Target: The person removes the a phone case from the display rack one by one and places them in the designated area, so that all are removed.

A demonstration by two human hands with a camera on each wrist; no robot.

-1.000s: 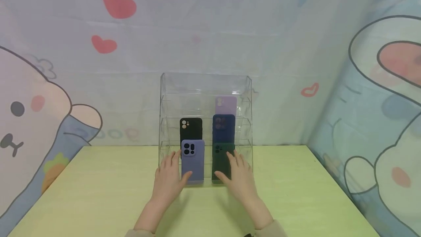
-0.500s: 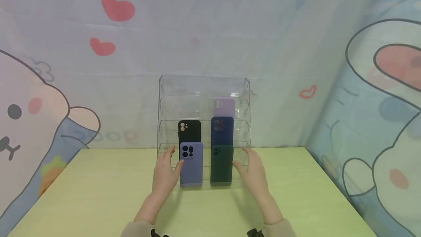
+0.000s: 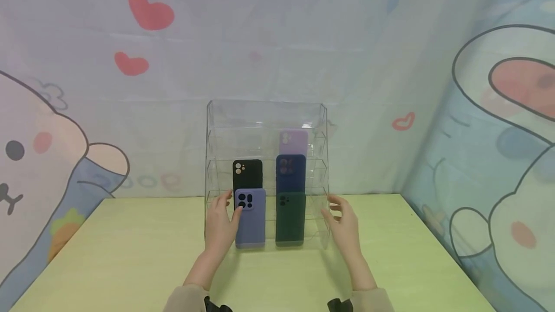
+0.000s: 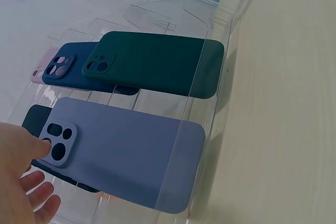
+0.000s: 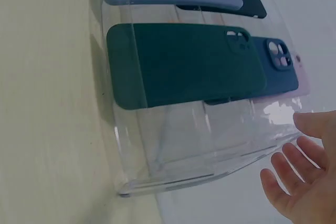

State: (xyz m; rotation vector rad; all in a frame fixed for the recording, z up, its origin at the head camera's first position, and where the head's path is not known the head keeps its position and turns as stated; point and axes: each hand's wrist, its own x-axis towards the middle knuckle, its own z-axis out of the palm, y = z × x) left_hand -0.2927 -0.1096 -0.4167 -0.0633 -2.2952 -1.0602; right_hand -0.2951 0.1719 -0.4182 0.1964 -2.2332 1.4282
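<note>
In the head view, a clear tiered stand (image 3: 266,114) holds several phone cases. My left hand (image 3: 219,223) is at its left side, thumb beside the camera cutouts of a lavender-blue phone case (image 3: 251,220) in the lowest tier; whether it touches is unclear. In the left wrist view its fingers (image 4: 39,192) are loosely bent, gripping nothing. A dark green phone case (image 3: 290,218) stands upright to the right in the same tier. My right hand (image 3: 344,225) is by the stand's right edge, fingers relaxed; the right wrist view shows nothing held in its fingers (image 5: 291,174).
Behind the front row stand a black phone case (image 3: 248,173), a navy case (image 3: 291,172) and a light purple case (image 3: 294,141) in higher tiers. The stand is on a pale yellow-green table (image 3: 143,244), before a printed cloth backdrop (image 3: 269,28).
My right hand has moved right, from in front of the green case to the stand's right edge. The left hand has drawn slightly left off the lavender-blue case. The cases stay in place.
</note>
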